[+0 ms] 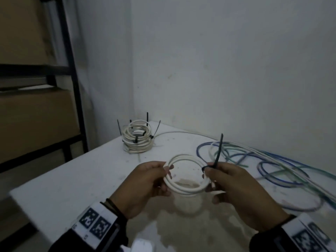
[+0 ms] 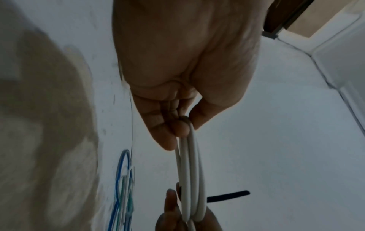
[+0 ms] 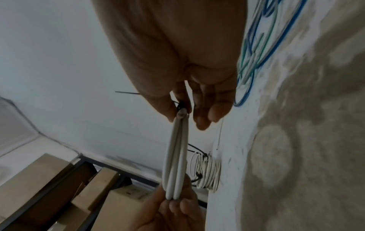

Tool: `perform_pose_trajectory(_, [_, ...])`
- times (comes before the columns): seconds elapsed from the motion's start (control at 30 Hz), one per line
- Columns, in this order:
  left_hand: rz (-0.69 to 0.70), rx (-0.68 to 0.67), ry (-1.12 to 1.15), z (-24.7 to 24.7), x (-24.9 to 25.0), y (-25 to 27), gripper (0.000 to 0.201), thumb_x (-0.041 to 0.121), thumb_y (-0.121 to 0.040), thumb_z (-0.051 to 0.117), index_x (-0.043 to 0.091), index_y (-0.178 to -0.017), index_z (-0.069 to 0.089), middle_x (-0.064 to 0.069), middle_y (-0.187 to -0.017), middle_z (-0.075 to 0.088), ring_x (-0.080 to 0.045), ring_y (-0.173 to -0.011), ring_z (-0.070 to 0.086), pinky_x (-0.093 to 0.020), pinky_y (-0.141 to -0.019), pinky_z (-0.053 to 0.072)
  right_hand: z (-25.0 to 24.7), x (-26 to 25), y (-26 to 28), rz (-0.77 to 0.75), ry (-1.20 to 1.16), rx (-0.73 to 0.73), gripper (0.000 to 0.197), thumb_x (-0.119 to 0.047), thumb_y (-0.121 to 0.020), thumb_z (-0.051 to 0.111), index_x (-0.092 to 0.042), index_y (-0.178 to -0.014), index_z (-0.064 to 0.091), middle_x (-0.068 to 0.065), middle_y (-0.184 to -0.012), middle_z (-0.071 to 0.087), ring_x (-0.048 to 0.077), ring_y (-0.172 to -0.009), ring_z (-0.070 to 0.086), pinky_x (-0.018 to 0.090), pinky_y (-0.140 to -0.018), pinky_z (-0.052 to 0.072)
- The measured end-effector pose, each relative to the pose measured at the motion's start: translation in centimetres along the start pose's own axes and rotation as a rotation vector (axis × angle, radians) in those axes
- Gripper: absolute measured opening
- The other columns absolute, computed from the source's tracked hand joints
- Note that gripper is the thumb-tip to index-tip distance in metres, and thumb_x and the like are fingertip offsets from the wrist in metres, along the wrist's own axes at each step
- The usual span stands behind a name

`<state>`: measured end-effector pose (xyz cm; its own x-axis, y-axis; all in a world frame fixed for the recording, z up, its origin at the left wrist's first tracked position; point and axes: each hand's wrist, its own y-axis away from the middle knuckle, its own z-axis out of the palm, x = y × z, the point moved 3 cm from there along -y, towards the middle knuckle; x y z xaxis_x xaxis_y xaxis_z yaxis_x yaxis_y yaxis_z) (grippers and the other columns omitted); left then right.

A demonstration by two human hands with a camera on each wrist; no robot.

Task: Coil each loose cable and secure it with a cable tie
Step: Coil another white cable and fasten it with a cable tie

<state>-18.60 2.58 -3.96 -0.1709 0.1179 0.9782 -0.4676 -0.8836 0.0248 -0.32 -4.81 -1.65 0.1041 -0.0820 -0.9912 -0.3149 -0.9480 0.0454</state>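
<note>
White walls meet in a corner behind the pale, stained table (image 1: 76, 171) at which we stand. At far left, a dark metal rack (image 1: 72, 84) holds cardboard boxes (image 1: 34, 120); we cannot tell what is in them. Near the table's back corner sits a stack of tied white coils (image 1: 137, 140), black tie tails standing up from it.

At centre we hold a white cable coil (image 1: 185, 176) above the table. Our left hand (image 1: 145, 186) pinches its left side, fingers and thumb curled round the loops. Our right hand (image 1: 236, 191) pinches the right side, where a black cable tie (image 1: 217, 153) is looped round the strands, its tail pointing up.

We judge the step in hand to be the securing of this coil; the next move calls for pulling the tail snug while the left hand keeps the loops gathered.

At right, loose blue, green and white cables (image 1: 272, 166) lie sprawled on the table, not yet coiled.
</note>
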Motion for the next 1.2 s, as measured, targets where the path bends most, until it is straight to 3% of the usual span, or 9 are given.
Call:
perform_pose_trajectory(0.17, [0.084, 0.039, 0.021, -3.4, 1.4, -0.4, 0.026, 0.012, -0.095, 0.049, -0.001, -0.077, 0.063, -0.012, -0.061, 0.045, -0.014, -0.049, 0.046, -0.024, -0.051, 0.049, 3.4, -0.2, -1.9, 0.075, -0.191, -0.064, 0.015, -0.014, -0.090, 0.060, -0.003, -0.082, 0.067, 0.016, -0.074, 0.058, 0.016, -0.052, 0.054, 0.025, -0.041, 0.041])
perform_pose_trajectory(0.37, [0.221, 0.302, 0.027, -8.6, 4.0, -3.0, 0.024, 0.015, -0.096, 0.048, 0.000, -0.094, 0.066, -0.012, -0.075, 0.059, -0.018, -0.059, 0.051, -0.026, -0.052, 0.052, 7.0, -2.4, -5.4, 0.059, -0.395, -0.085, 0.011, -0.006, -0.092, 0.052, -0.001, -0.084, 0.059, 0.007, -0.056, 0.058, 0.012, -0.044, 0.055, 0.023, -0.045, 0.051])
perform_pose_trajectory(0.47, [0.229, 0.508, 0.099, -12.4, 4.6, -6.0, 0.016, 0.008, -0.096, 0.048, 0.008, -0.088, 0.062, -0.007, -0.078, 0.058, -0.019, -0.070, 0.055, -0.027, -0.065, 0.051, 8.8, -3.9, -8.3, 0.016, -0.441, -0.047, 0.012, -0.006, -0.094, 0.051, -0.001, -0.086, 0.058, 0.006, -0.054, 0.060, 0.012, -0.045, 0.057, 0.023, -0.049, 0.054])
perform_pose_trajectory(0.57, [0.182, 0.595, 0.091, -15.6, 3.5, -9.1, 0.012, 0.010, -0.096, 0.049, 0.014, -0.103, 0.058, -0.007, -0.096, 0.058, -0.021, -0.093, 0.055, -0.030, -0.084, 0.045, 11.1, -5.3, -11.4, -0.017, -0.453, -0.013, 0.008, -0.004, -0.095, 0.050, 0.001, -0.092, 0.054, 0.009, -0.059, 0.059, 0.013, -0.046, 0.060, 0.025, -0.050, 0.055])
perform_pose_trajectory(0.67, [0.129, 0.552, 0.129, -16.9, 1.8, -10.9, 0.026, 0.013, -0.097, 0.049, 0.017, -0.122, 0.054, -0.007, -0.115, 0.055, -0.021, -0.105, 0.052, -0.030, -0.089, 0.040, 13.8, -6.3, -14.2, -0.039, -0.420, -0.003, 0.012, -0.003, -0.096, 0.050, 0.000, -0.084, 0.053, 0.011, -0.056, 0.057, 0.013, -0.042, 0.059, 0.024, -0.048, 0.055])
perform_pose_trajectory(0.73, [0.093, 0.514, 0.140, -17.0, 1.0, -11.4, 0.031, 0.014, -0.097, 0.050, 0.017, -0.127, 0.053, -0.004, -0.111, 0.058, -0.017, -0.098, 0.054, -0.028, -0.083, 0.042, 15.4, -6.9, -15.9, -0.054, -0.338, 0.008, 0.015, -0.002, -0.095, 0.049, 0.000, -0.081, 0.053, 0.013, -0.059, 0.055, 0.013, -0.039, 0.058, 0.023, -0.045, 0.054])
perform_pose_trajectory(0.97, [0.078, 0.431, 0.142, -16.4, 0.6, -11.8, 0.019, 0.010, -0.097, 0.046, 0.023, -0.101, 0.060, 0.020, -0.074, 0.066, 0.005, -0.070, 0.060, -0.018, -0.076, 0.041, 15.2, -9.0, -22.7, -0.143, 0.292, 0.122, 0.013, -0.017, -0.084, 0.062, -0.013, -0.096, 0.059, 0.008, -0.097, 0.059, 0.016, -0.071, 0.055, 0.022, -0.055, 0.044])
perform_pose_trajectory(1.1, [0.067, 0.421, 0.127, -16.4, 0.5, -11.9, 0.029, 0.012, -0.097, 0.048, 0.025, -0.122, 0.051, 0.015, -0.101, 0.059, -0.001, -0.094, 0.054, -0.028, -0.099, 0.038, 13.6, -10.4, -24.7, -0.176, 0.454, 0.048, 0.014, -0.018, -0.085, 0.062, -0.013, -0.098, 0.062, 0.004, -0.098, 0.057, 0.006, -0.066, 0.047, 0.016, -0.055, 0.037])
perform_pose_trajectory(1.2, [0.072, 0.395, 0.113, -16.3, 0.4, -12.0, 0.022, 0.009, -0.097, 0.045, 0.027, -0.101, 0.058, 0.023, -0.082, 0.064, 0.007, -0.082, 0.055, -0.023, -0.088, 0.041, 13.3, -10.0, -25.5, -0.169, 0.452, 0.002, 0.014, -0.017, -0.084, 0.065, -0.011, -0.096, 0.066, 0.004, -0.095, 0.062, 0.008, -0.071, 0.055, 0.012, -0.058, 0.046])
